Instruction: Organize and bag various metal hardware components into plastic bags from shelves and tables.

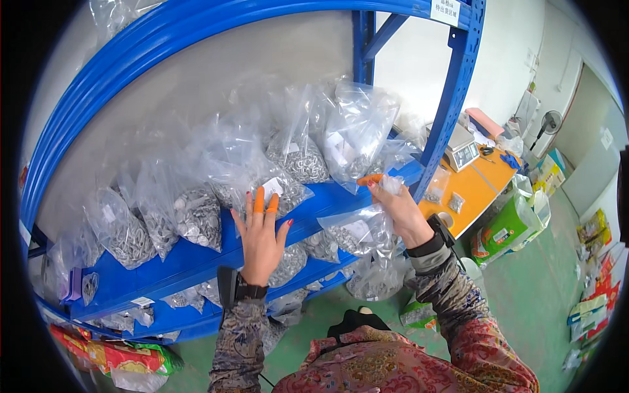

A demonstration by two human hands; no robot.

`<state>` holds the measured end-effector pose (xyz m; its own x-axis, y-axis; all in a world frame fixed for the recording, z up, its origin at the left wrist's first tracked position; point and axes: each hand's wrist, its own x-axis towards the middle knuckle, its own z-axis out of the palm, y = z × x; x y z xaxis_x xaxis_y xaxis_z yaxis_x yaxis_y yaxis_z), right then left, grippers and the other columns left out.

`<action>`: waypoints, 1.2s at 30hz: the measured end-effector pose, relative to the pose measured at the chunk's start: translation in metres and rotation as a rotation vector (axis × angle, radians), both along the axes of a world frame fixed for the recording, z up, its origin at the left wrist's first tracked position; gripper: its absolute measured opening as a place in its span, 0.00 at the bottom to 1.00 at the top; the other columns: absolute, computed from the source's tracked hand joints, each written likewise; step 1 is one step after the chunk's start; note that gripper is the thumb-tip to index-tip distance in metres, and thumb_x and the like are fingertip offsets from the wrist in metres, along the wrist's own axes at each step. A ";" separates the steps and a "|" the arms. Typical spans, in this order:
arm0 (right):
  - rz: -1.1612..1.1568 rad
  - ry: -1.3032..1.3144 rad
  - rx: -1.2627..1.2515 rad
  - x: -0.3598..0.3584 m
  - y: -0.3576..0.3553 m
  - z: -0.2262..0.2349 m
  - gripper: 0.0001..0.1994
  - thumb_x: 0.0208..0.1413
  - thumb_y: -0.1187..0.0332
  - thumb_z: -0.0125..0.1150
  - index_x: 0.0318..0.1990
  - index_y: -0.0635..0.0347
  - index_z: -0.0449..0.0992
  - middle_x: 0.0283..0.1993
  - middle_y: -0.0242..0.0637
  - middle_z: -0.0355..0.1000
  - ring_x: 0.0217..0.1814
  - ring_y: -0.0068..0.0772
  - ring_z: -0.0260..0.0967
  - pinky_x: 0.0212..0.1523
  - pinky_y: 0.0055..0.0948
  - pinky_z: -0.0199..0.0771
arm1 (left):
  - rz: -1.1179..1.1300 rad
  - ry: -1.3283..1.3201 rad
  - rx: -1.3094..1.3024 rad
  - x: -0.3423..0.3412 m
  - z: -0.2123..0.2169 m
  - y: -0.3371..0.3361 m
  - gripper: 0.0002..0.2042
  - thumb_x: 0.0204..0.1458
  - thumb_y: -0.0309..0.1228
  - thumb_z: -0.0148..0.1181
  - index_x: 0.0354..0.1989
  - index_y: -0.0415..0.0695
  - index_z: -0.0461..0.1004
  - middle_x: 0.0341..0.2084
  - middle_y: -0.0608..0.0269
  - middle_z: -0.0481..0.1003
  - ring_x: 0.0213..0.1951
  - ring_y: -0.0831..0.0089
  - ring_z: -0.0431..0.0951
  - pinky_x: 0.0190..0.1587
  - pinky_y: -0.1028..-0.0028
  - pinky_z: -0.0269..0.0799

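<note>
My right hand [403,213] grips the gathered neck of a clear plastic bag [354,234] of small grey metal parts, which hangs in front of the shelf edge. A pale label shows through its film. My left hand [262,245] is open with fingers spread, its tips at a clear bag [298,191] of metal parts lying on the blue shelf [177,259]. Orange finger cots cover two left fingers and one right finger. Whether the left fingertips press on that bag I cannot tell.
More bags of metal pieces [198,219] line the shelf, others sit on lower levels. A blue upright [452,98] stands right of my right hand. Beyond it, an orange table [481,183] carries a scale [458,147]. A green bag [501,229] stands on the floor.
</note>
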<state>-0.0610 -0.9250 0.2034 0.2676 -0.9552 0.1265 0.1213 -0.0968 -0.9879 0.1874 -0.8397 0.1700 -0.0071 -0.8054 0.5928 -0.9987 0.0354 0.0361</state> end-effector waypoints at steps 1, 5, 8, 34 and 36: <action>0.010 -0.020 0.005 -0.002 0.002 0.001 0.08 0.52 0.69 0.53 0.38 0.61 0.75 0.26 0.24 0.64 0.29 0.16 0.55 0.30 0.18 0.57 | -0.009 0.001 0.000 -0.010 0.005 0.007 0.25 0.49 0.38 0.54 0.56 0.44 0.60 0.58 0.50 0.55 0.60 0.53 0.53 0.59 0.48 0.41; 0.043 -0.020 -0.035 0.000 0.029 0.008 0.08 0.53 0.69 0.54 0.36 0.62 0.75 0.29 0.25 0.68 0.30 0.16 0.60 0.32 0.20 0.61 | -0.546 0.879 0.014 -0.064 0.012 0.039 0.26 0.42 0.35 0.62 0.51 0.40 0.64 0.50 0.49 0.63 0.54 0.53 0.62 0.53 0.61 0.58; 0.105 0.317 -0.504 0.000 0.064 0.019 0.08 0.49 0.69 0.56 0.37 0.60 0.74 0.33 0.34 0.72 0.33 0.26 0.69 0.34 0.24 0.67 | -0.617 0.815 0.153 -0.090 0.018 0.050 0.25 0.38 0.34 0.66 0.46 0.37 0.68 0.42 0.47 0.69 0.47 0.54 0.69 0.47 0.66 0.65; 0.390 0.249 -0.163 -0.129 0.072 -0.141 0.04 0.51 0.71 0.55 0.33 0.60 0.72 0.41 0.34 0.72 0.37 0.36 0.66 0.35 0.29 0.69 | -0.443 1.113 0.999 -0.227 -0.145 0.076 0.15 0.57 0.31 0.44 0.50 0.37 0.61 0.42 0.56 0.69 0.45 0.70 0.67 0.49 0.72 0.61; 0.375 0.298 -0.318 -0.131 0.068 -0.147 0.04 0.51 0.71 0.55 0.33 0.60 0.72 0.42 0.34 0.72 0.37 0.36 0.66 0.36 0.28 0.69 | -0.372 1.255 0.969 -0.235 -0.140 0.074 0.17 0.58 0.30 0.43 0.54 0.37 0.57 0.44 0.56 0.68 0.47 0.71 0.66 0.50 0.74 0.60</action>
